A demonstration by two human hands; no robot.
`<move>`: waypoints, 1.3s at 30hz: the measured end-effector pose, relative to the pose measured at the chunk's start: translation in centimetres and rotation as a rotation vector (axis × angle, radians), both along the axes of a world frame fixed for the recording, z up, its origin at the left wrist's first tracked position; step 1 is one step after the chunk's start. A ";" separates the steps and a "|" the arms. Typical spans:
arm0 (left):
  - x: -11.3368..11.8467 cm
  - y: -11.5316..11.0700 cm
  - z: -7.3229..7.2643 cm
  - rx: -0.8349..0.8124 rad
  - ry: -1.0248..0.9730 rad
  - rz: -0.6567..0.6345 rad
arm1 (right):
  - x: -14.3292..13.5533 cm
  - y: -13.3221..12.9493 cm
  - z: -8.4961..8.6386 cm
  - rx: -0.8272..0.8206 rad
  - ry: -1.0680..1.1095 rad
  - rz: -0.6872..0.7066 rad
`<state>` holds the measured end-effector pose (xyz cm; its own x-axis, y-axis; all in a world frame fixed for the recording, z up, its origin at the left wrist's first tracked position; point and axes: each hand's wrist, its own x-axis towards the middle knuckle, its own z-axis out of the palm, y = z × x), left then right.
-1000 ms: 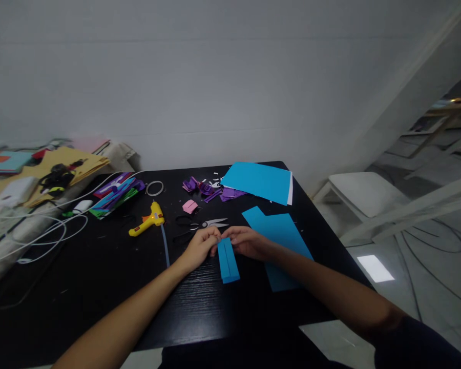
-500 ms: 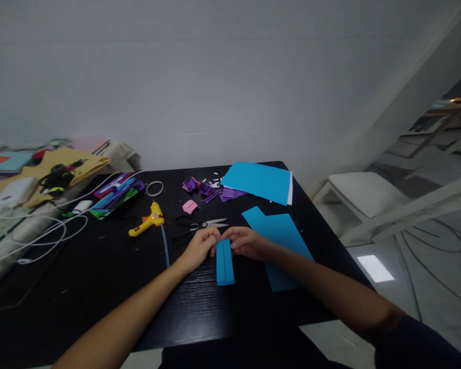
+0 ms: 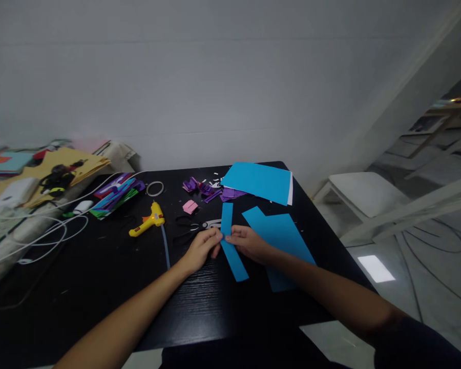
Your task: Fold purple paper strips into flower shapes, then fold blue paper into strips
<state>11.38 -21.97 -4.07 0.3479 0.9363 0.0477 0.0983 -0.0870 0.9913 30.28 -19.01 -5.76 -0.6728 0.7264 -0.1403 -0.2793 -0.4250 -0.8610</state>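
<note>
My left hand (image 3: pixel 204 249) pinches a blue paper strip (image 3: pixel 235 262) at its left edge, near the middle. From the other side, my right hand (image 3: pixel 249 243) grips the same strip between thumb and fingers. The strip bends at the hands, one part pointing toward the wall and the other toward the table's front edge. Scissors (image 3: pixel 211 224) lie behind the hands, partly covered by the strip. A cut blue sheet (image 3: pixel 280 233) rests on the table beneath my right forearm.
The black table (image 3: pixel 192 318) also bears a yellow glue gun (image 3: pixel 152 219), a tape ring (image 3: pixel 154 188), a folded pink paper (image 3: pixel 190 206), purple scraps (image 3: pixel 205 188) and a large blue sheet (image 3: pixel 257 180). White cables (image 3: pixel 63 233) cross the left side. A white chair (image 3: pixel 355 192) stands at right.
The blue paper was a folded, wider piece hanging toward me; now it shows as a narrow bent strip reaching both away from and toward me. My hands have shifted only slightly.
</note>
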 end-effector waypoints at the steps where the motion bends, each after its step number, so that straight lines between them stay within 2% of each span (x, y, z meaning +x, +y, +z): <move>1: 0.0 0.0 -0.1 -0.010 0.014 0.008 | 0.0 0.0 0.1 -0.005 -0.002 -0.008; 8: 0.2 0.0 -1.3 0.003 0.067 0.108 | -0.1 -0.1 0.2 -0.012 -0.046 -0.047; 15: 0.4 0.1 -1.5 0.083 0.053 0.252 | 0.0 -0.9 -0.3 0.311 -0.273 -0.290; 20: 0.6 0.1 -1.4 0.015 -0.080 0.222 | -0.1 -1.1 -0.5 0.350 -0.331 -0.319; 27: 0.4 0.0 -1.2 0.071 0.020 0.205 | 0.1 -1.1 -0.1 0.419 -0.280 -0.386; 39: 0.2 0.1 -1.5 0.141 0.123 0.227 | 0.2 -0.7 -0.1 0.427 -0.298 -0.362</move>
<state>11.58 -21.83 -5.54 0.1418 0.9780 0.1530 0.2493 -0.1849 0.9506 30.43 -19.71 -5.82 -0.3506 0.9340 0.0686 -0.0635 0.0493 -0.9968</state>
